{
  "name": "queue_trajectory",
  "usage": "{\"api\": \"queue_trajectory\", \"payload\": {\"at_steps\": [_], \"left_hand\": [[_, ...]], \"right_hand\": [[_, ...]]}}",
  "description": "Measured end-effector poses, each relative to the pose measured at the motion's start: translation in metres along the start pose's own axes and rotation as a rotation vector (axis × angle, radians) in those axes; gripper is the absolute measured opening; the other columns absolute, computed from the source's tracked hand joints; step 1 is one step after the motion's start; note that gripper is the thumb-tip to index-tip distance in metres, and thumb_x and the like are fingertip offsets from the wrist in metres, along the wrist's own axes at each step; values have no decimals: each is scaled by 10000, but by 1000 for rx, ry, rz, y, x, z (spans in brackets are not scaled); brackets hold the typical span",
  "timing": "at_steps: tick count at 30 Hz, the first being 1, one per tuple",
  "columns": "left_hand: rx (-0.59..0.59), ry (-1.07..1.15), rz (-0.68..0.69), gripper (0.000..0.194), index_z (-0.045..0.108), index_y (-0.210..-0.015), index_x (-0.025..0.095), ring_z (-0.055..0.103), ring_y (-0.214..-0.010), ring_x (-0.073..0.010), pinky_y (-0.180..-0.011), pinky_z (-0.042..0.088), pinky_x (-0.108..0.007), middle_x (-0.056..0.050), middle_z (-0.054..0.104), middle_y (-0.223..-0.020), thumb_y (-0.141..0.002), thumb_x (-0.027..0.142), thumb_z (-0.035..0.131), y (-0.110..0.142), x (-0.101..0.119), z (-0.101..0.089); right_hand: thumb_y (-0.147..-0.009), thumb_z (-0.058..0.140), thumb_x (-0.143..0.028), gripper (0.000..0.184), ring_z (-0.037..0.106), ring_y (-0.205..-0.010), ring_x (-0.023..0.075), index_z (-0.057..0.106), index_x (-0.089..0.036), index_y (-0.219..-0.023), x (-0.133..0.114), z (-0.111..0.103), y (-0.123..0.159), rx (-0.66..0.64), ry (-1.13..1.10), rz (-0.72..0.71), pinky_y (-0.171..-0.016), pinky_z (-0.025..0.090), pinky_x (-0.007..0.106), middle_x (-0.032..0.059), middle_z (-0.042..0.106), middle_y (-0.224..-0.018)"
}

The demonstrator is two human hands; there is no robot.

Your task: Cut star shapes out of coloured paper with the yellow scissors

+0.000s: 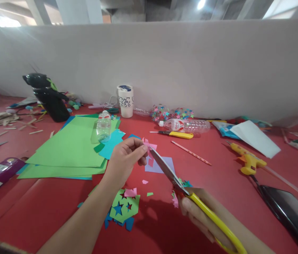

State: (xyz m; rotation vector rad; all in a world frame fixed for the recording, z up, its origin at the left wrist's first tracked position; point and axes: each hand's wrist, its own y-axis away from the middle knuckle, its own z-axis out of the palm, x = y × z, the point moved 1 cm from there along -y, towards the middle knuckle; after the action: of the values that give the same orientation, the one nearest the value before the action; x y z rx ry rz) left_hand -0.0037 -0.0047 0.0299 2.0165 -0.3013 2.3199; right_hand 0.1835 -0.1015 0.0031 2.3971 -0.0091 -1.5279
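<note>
My left hand [126, 158] pinches a small folded piece of pink paper [149, 145] above the red table [45, 208]. My right hand [201, 216] grips yellow-handled scissors [176, 181], whose blade tips reach the pink paper. A light purple paper square [162, 166] lies on the table under the blades. Green and blue paper with star-shaped holes [123, 209] and small pink and green scraps lie below my left wrist.
A stack of green and blue sheets [69, 150] with a plastic bottle [103, 127] on it lies left. Behind are a white cup [125, 100], a second bottle [184, 125], a yellow utility knife [176, 134], a pencil [191, 152] and paper stars [171, 113]. A yellow glue gun [246, 158] lies right.
</note>
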Motion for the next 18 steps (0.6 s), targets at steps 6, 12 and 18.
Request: {"api": "queue_trajectory", "payload": {"at_steps": [6,12,18], "left_hand": [[8,-19,-13,103,577,-639,159,504,-429,-49,-465,399,-170,53,548,-485,-728,199,609,-1,-1,-1],[16,-25,-14,97,576,-648,163,499,-422,-50,-460,397,-171,58,537,-473,-729,207,605,0,0,0],[20,-1,-14,105,569,-633,164,495,-418,-50,-459,395,-176,61,533,-478,-725,201,606,-1,0,1]], "right_hand": [[-723,361,-803,580,258,-393,69,374,-229,-640,4,-1,2,-10,19,23,-350,222,203,-76,335,-530],[-744,480,-671,475,306,-507,109,344,-233,-620,-1,3,1,84,-1,49,-422,272,221,-60,277,-598],[-680,539,-694,527,249,-505,101,297,-237,-577,-5,1,-4,61,2,13,-431,219,231,-71,228,-596]]}}
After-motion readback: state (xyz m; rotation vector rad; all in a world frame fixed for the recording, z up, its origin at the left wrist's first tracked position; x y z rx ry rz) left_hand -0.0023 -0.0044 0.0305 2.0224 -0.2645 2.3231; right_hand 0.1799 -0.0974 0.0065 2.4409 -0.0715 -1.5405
